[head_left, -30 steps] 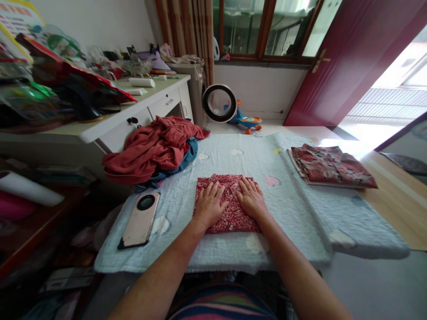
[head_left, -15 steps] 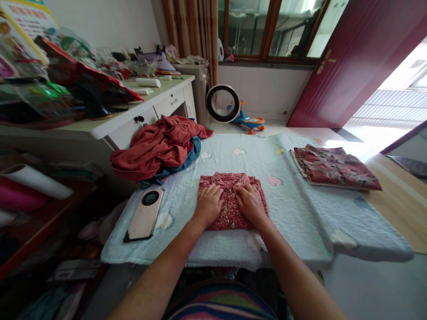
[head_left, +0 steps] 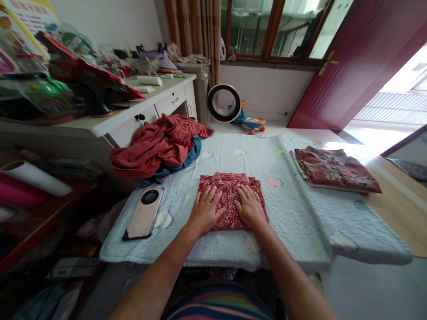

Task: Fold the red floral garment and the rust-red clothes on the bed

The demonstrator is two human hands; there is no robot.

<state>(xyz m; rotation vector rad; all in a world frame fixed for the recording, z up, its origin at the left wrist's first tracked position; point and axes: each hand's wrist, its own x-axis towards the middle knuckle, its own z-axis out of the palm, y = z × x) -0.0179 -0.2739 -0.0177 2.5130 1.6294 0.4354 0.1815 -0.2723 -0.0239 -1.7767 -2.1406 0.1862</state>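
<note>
Where a folded shirt lies, left hand and right hand rest.

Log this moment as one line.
left hand: palm-down on folded red garment | right hand: palm-down on same garment | phone: left of garment | rumpled clothes: beyond phone

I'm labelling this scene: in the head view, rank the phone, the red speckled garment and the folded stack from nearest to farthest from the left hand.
From the left hand:
1. Red speckled garment: directly under it, touching.
2. Phone: to its left.
3. Folded stack: well off to the right.
</note>
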